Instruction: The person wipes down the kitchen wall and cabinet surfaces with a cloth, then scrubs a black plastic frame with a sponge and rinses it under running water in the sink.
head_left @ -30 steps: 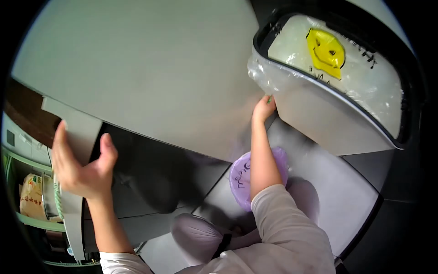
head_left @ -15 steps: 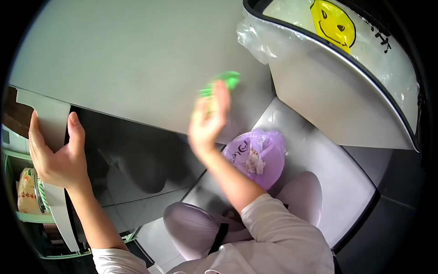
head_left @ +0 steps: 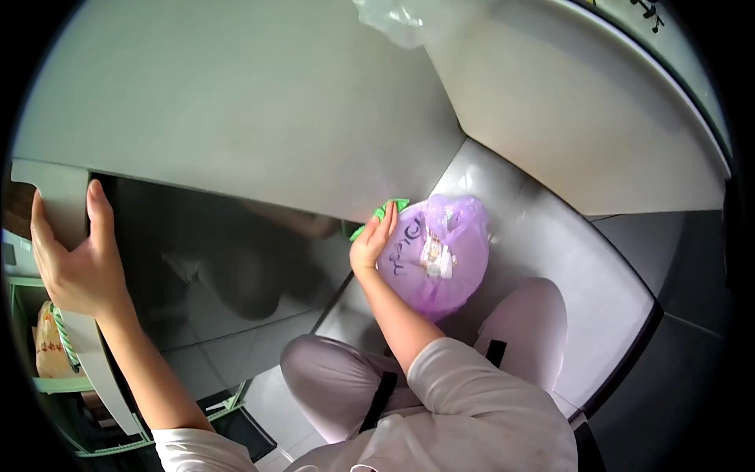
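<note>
My left hand grips the edge of a pale door panel at the far left, thumb on one side and fingers on the other. In my right hand is a bright green cloth, partly hidden behind the fingers. The cloth lies at the lower edge of a large light grey front, close to the floor; whether it presses on it I cannot tell. Just right of that hand, a purple plastic bag with dark lettering and some pale contents sits on the floor.
A light-coloured bin with a clear liner stands at the upper right. Below the grey front is a dark glossy panel showing reflections. Green-edged shelves hold packages at the left. My bent knees are close to the bag.
My right hand has come down with the green cloth, from the middle of the grey front to its bottom edge. The view has tilted downward. My left hand keeps its grip.
</note>
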A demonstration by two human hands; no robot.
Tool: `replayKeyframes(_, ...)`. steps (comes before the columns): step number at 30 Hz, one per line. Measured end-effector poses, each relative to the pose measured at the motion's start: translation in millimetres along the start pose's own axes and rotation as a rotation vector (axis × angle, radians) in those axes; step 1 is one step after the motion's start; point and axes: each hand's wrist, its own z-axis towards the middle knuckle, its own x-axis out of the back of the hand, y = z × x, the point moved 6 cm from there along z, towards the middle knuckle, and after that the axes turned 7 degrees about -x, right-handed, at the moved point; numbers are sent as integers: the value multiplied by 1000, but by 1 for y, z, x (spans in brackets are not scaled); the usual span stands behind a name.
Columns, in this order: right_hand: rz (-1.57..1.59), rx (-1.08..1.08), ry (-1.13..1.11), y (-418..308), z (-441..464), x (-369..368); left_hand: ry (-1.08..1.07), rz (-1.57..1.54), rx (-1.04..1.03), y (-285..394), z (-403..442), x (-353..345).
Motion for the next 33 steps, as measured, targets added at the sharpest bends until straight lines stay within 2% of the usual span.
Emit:
replayKeyframes(4, -163, 107, -100, 4, 0, -6, -37, -12, 18, -20, -8, -6)
replayKeyframes(6, -136, 166, -146, 2, 14, -11, -41, -12, 18, -42, -17, -14)
replayKeyframes(8, -188, 239, -19, 17, 57, -1, -54, 21, 25, -48, -21, -20)
replayKeyframes(9, -189, 168, 62, 30, 91, 14, -46, 26, 15, -37, -18, -17)
replayKeyframes(11, -238, 220, 158, 30, 153, 49, -19, 41, -4, -17, -9, -8)
replayKeyframes(14, 304, -238, -4, 23, 191, 58, -24, 43, 13, -9, -6, -8)
replayKeyframes(16, 580, -151, -156, -45, 171, 39, -19, 35, 15, -11, -6, -9)
replayKeyframes(18, 627, 167, -262, -149, 131, 17, -40, 43, 25, -13, -8, -9)
replayKeyframes(20, 666, 471, -328, -212, 85, -14, -78, 53, 54, -13, -7, -7)
replayKeyframes(22, 185, 664, -145, -228, 56, -25, -71, 64, 45, -13, -7, -8)
replayKeyframes(24, 358, 501, -136, -191, 63, -31, -86, 87, 72, -13, -10, -7)
replayKeyframes(27, 241, 254, -28, -78, 61, -16, -44, 65, 76, -12, -10, -6)
replayKeyframes(31, 288, -446, 56, 169, 60, -1, -100, 282, 97, -32, -22, -22)
replayKeyframes(32, 341, -551, 28, 194, 63, 3, -135, 370, 109, -34, -22, -24)
replayKeyframes(33, 391, -657, 4, 206, 67, 8, -96, 317, 81, -30, -20, -22)
